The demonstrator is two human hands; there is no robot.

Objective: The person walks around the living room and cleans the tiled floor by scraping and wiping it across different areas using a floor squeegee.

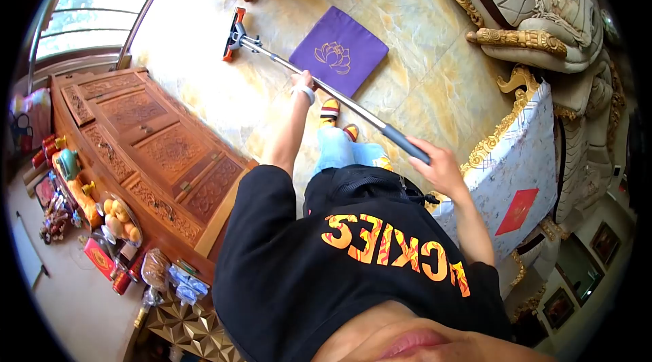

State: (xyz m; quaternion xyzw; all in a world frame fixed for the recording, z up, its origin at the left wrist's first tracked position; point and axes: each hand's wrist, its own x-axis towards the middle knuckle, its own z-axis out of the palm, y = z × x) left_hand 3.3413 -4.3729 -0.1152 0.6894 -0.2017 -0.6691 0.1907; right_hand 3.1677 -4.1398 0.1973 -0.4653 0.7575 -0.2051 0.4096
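Head view, long-handled tool (pixel 339 98): runs as a diagonal from upper left to right of centre; I read the slant as reach, putting its far end out past the feet.
Head view, left hand (pixel 303 82): closed around the metal shaft near mid-frame, arm extended; probably the guiding hold, since it sits further down the pole.
Head view, right hand (pixel 437 166): clamped on the dark handle (pixel 404 142), right of centre; likely there for steering, as it has the top end.
Head view, spacing: hands well apart on one pole, which should give me better leverage than hands together.
Head view, tool head (pixel 236 37): upper left, orange-edged, down by the tiles (pixel 421 36); glare there, so I can't tell if it lies fully flat.
Head view, purple mat (pixel 360 43): upper centre, flat on the floor, shaft passing over its lower left side.
Head view, slippers (pixel 330 112): centre, just below the mat, feet behind the tool head, presumably for balance.
Head view, surroundings: carved cabinet (pixel 166 151) at left, cloth-covered table (pixel 502 175) at right.
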